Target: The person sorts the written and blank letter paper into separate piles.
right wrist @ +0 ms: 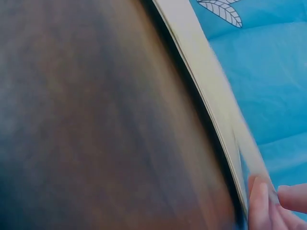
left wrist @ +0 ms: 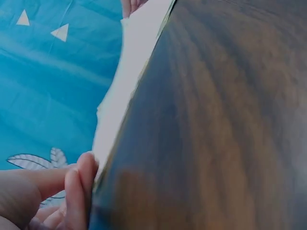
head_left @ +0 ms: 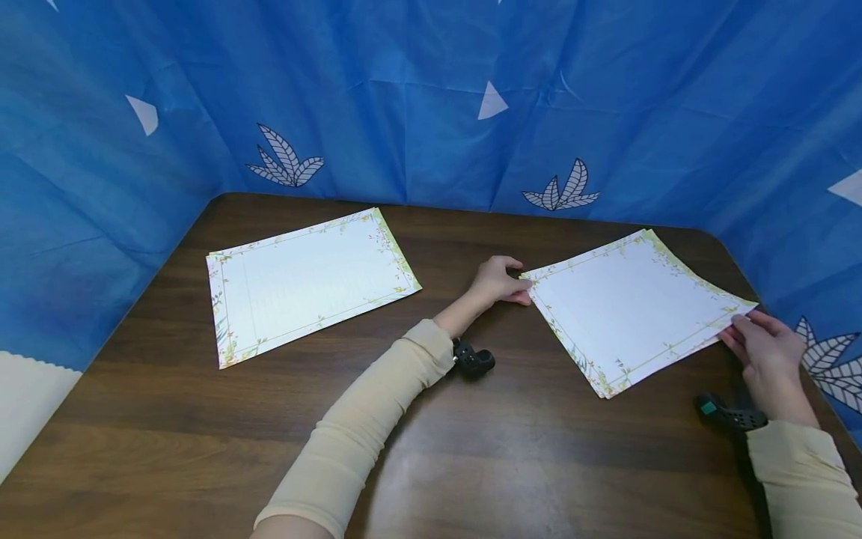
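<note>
A stack of white paper sheets (head_left: pixel 633 314) with a floral border lies slanted on the right part of the table. My left hand (head_left: pixel 501 282) pinches its left corner; in the left wrist view the fingers (left wrist: pixel 85 167) meet the paper edge. At the right corner my right hand (head_left: pixel 771 355) grips the paper, thumb on top and fingers beneath. The right wrist view shows the upper paper (right wrist: pixel 240 129) parted slightly from the sheets below, near the fingertips (right wrist: pixel 259 191). How many sheets each hand holds is hidden.
A second stack of bordered paper (head_left: pixel 310 284) lies on the left of the brown wooden table (head_left: pixel 471 464). A blue curtain (head_left: pixel 417 97) with leaf and triangle prints hangs along the table's back and sides. Each wrist carries a black strap device (head_left: pixel 474 361).
</note>
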A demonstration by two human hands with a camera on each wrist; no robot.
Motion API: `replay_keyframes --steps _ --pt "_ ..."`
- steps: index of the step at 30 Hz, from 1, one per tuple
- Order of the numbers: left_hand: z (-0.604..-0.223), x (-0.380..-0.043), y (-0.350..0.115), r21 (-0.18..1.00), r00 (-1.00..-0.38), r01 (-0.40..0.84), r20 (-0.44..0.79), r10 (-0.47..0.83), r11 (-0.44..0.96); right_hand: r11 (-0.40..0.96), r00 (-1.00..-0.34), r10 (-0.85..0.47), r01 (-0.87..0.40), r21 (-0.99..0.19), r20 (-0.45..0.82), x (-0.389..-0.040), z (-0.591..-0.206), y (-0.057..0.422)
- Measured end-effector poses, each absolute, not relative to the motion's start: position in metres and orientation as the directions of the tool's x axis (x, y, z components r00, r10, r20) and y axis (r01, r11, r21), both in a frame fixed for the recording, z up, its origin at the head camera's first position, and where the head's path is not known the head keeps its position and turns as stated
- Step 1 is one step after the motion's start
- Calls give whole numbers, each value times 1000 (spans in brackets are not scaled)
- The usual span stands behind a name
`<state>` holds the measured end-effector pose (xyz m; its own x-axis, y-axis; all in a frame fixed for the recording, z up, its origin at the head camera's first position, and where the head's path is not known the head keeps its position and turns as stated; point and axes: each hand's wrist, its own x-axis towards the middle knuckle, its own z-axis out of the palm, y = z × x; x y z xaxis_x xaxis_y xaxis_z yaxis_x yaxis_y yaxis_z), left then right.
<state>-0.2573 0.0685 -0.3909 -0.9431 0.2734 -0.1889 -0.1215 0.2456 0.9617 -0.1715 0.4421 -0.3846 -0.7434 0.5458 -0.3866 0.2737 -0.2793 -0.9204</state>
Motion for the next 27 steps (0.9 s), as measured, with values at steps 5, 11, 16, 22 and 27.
replay_keyframes --steps 5,11,16,22,27 --pt "-373 -250 40 892 -929 94 -81 361 442 58 -728 632 389 -920 -267 -173 -389 448" --pt "-341 -225 -26 726 -928 343 164 334 596 619 -850 524 332 -712 59 -168 -405 463" --pt "-332 -194 -78 604 -876 481 367 315 636 767 -942 278 99 -633 190 -141 -365 410" --pt "-337 -169 -120 406 -798 590 425 428 697 830 -943 -81 -243 -502 324 -122 -339 345" --pt "-347 -163 -143 172 -705 698 332 626 695 799 -855 -456 -516 -310 248 -121 -337 301"
